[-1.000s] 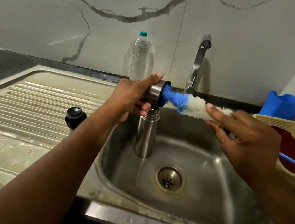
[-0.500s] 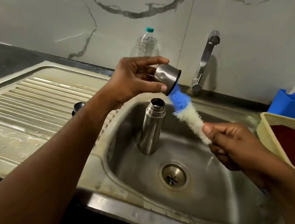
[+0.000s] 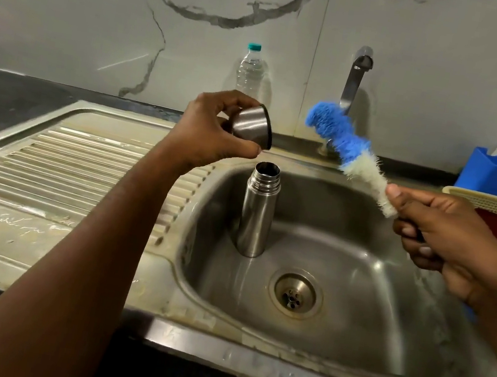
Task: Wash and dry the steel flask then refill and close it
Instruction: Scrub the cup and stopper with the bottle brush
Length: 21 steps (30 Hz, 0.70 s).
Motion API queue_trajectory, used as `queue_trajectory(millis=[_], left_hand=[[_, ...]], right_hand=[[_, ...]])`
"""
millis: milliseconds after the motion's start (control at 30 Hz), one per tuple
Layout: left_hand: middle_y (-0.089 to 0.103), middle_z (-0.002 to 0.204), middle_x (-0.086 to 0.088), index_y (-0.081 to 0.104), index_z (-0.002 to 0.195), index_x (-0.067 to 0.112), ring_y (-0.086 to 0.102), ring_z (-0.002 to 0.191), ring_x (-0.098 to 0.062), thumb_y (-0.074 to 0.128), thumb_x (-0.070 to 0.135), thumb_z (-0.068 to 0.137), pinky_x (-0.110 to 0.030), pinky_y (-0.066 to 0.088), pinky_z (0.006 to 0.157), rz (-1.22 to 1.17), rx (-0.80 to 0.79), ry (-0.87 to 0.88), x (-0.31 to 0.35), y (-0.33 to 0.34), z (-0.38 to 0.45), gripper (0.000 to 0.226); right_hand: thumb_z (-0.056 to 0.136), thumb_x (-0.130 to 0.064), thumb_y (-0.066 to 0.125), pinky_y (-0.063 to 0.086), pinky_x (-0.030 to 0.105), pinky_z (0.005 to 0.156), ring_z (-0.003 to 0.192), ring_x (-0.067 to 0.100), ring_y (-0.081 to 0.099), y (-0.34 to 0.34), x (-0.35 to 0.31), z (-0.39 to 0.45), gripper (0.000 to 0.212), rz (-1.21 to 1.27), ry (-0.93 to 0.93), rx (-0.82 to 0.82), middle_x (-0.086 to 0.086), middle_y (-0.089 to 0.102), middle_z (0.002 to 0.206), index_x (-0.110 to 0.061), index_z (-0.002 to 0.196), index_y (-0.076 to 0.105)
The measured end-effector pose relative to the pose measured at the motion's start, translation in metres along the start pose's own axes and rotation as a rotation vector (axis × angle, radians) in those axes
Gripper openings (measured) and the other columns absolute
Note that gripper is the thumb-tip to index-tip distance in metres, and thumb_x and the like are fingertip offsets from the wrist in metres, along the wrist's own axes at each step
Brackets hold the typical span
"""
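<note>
1. The sink holds the steel flask, upright and uncapped, below and between both hands.
2. The bottle brush, inside the steel cap half a second ago, is now clear of it, gripped by the right hand.
3. The left hand pinches the cap just above the flask's mouth.
4. The brush handle is mostly hidden.

**No readable writing**

Nothing here carries words, brand names or numbers that can be made out. The clear plastic bottle by the wall bears no legible label (only a teal cap). The steel flask in the sink and the cup show plain metal.
</note>
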<state>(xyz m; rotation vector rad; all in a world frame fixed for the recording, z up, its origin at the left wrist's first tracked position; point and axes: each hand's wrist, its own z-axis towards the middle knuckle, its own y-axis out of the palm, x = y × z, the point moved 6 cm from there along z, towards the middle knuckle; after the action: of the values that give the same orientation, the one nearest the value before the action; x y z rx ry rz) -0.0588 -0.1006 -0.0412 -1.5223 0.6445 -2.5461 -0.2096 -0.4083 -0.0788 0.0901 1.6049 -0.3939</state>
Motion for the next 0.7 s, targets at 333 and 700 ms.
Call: queue_trajectory(millis=[333,700], left_hand=[[0.072,0.097,0.006,0.067,0.102,0.032,0.070,0.090,-0.015,0.101,0.032,0.047,-0.035,0.061,0.073,0.559,-0.635,-0.192,-0.004,0.078,-0.029,0.065],[0.070,0.096,-0.008,0.066,0.095,0.008,0.070,0.074,-0.022,0.102,0.028,0.061,-0.033,0.060,0.058,0.998,-1.033,-0.437,-0.084,0.163,-0.075,0.053]], right_hand=[[0.097,-0.039,0.069,0.026,0.015,0.036,0.038,0.006,0.034,0.011,0.023,0.009,0.019,-0.129,0.009,0.009,-0.001,0.049,0.057,-0.030,0.112,0.078],[0.095,-0.040,0.072,0.026,0.017,0.041,0.039,0.006,0.036,0.006,0.036,0.017,0.018,-0.177,0.027,0.044,0.002,0.052,0.062,-0.029,0.108,0.078]])
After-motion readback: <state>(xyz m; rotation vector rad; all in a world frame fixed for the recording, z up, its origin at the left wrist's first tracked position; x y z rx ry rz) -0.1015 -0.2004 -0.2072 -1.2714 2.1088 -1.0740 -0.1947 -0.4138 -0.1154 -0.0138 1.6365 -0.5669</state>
